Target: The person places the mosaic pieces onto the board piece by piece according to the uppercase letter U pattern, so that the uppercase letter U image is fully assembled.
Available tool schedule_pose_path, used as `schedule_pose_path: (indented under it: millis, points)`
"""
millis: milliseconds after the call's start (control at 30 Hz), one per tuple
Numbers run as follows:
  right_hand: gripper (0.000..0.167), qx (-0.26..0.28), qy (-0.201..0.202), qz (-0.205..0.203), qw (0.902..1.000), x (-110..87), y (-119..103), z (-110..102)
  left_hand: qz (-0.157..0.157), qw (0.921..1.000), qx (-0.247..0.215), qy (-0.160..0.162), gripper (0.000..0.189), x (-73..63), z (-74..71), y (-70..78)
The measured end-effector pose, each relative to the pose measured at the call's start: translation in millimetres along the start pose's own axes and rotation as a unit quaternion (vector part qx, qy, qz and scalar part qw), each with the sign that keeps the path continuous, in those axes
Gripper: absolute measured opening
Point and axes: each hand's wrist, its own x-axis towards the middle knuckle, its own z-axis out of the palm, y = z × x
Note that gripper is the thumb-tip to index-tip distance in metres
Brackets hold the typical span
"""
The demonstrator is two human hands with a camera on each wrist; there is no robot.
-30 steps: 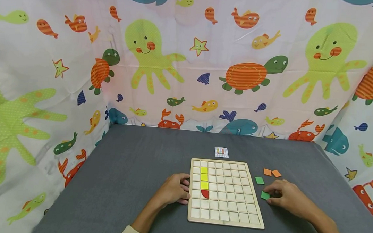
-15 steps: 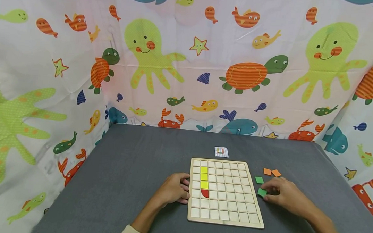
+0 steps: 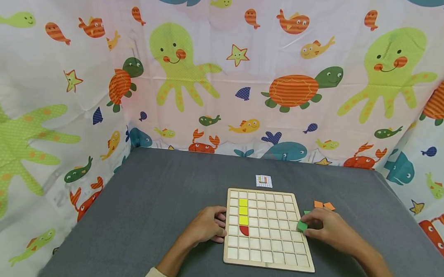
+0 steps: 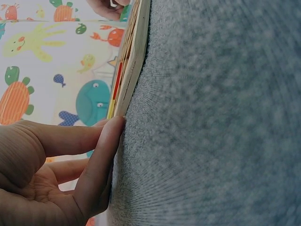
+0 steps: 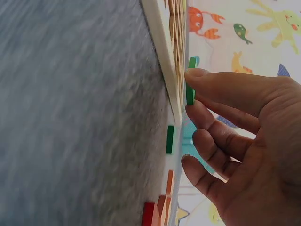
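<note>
A wooden grid board [image 3: 269,264] lies on the grey cloth. Three yellow square tiles [image 3: 243,211] stand in one column of it, with a red quarter-round tile [image 3: 244,230] just below. My left hand [image 3: 206,225] holds the board's left edge, its fingertips right at the rim in the left wrist view. Between thumb and fingers, my right hand [image 3: 327,228] pinches a green square tile [image 5: 190,88] over the right edge of the board. Another green tile [image 5: 170,139] lies beside the board, mostly hidden by the right hand in the head view.
Two orange tiles [image 3: 323,205] lie right of the board. Behind it sits a small pattern card [image 3: 263,181]. A red tile [image 5: 148,214] shows low in the right wrist view. A sea-animal curtain [image 3: 210,72] hangs behind and beside the table.
My right hand has lifted the green tile from the cloth and carried it left to the board's right edge. The left hand stays in place.
</note>
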Motion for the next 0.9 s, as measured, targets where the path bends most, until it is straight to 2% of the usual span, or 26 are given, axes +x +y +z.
schedule_pose_path:
  millis: [433,900]
  points:
    - [0.026,0.053,-0.019,-0.049,0.9972,18.0,-24,14,0.004,1.0000,0.003,0.001,0.071,-0.8,0.5,-0.5]
    - [0.024,0.046,-0.037,-0.093,0.9939,38.2,-48,32,0.012,0.9999,-0.002,-0.002,0.071,0.7,-0.3,-3.0]
